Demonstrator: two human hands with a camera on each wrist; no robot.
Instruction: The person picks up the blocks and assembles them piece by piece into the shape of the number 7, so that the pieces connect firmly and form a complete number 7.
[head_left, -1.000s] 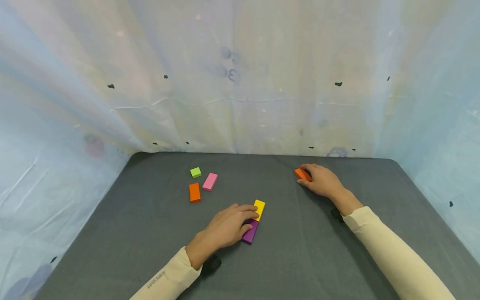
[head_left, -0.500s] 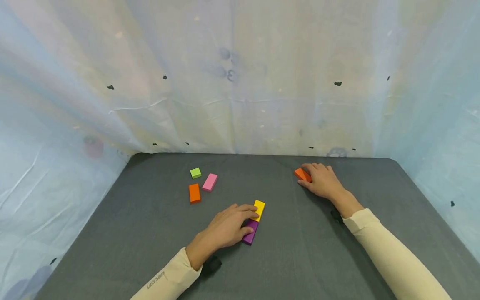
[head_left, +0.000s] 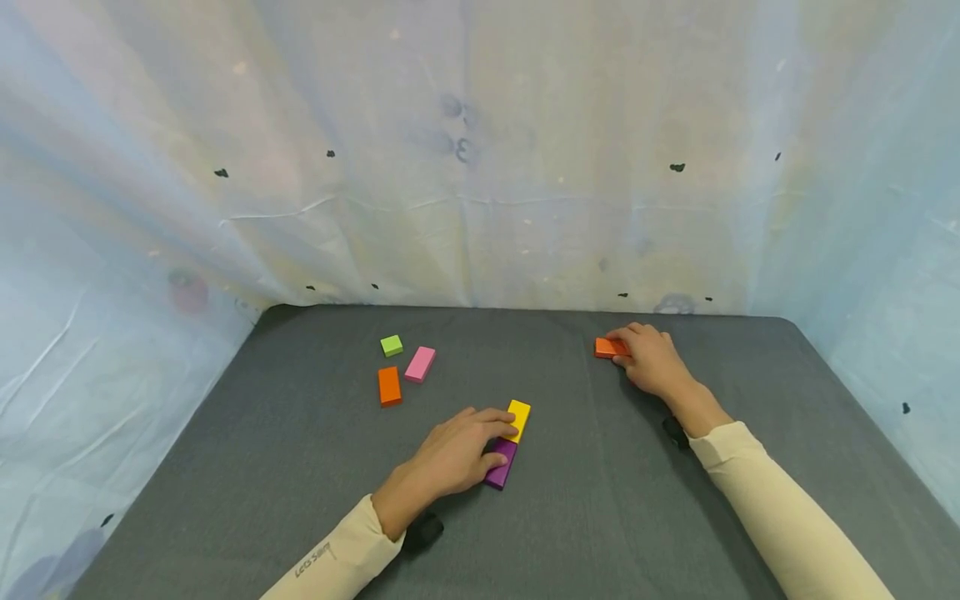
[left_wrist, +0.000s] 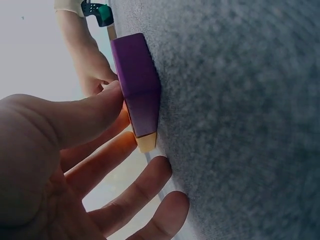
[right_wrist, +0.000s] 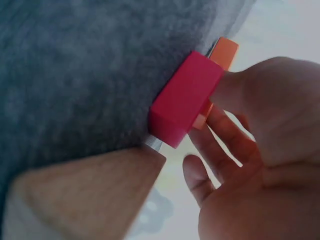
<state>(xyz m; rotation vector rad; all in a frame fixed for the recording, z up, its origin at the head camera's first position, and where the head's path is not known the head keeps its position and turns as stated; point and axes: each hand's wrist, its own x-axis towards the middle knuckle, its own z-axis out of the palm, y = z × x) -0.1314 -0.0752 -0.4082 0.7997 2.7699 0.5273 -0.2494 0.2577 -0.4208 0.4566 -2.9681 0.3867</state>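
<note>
My left hand (head_left: 453, 454) rests on two blocks lying end to end, a yellow block (head_left: 521, 414) and a purple block (head_left: 501, 468). Its thumb touches the purple one and its straight fingertips lie on the yellow. In the left wrist view the ring and little fingers spread away from both. At the far right of the table, my right hand (head_left: 654, 362) pinches an orange block (head_left: 606, 348) between thumb and fingers. The right wrist view shows a red block (right_wrist: 185, 97) in front of that orange one, and a wood-coloured block (right_wrist: 95, 187) nearer; my hand and arm hide both in the head view.
On the left of the grey table (head_left: 300, 467) lie a green block (head_left: 392, 345), a pink block (head_left: 420, 364) and a second orange block (head_left: 389, 386), close together. A pale patterned curtain (head_left: 525, 167) hangs behind the table's far edge and along its sides.
My right hand has turned the orange block from slanting to nearly level across the view, shifting it slightly right. My left hand and its two blocks have stayed put.
</note>
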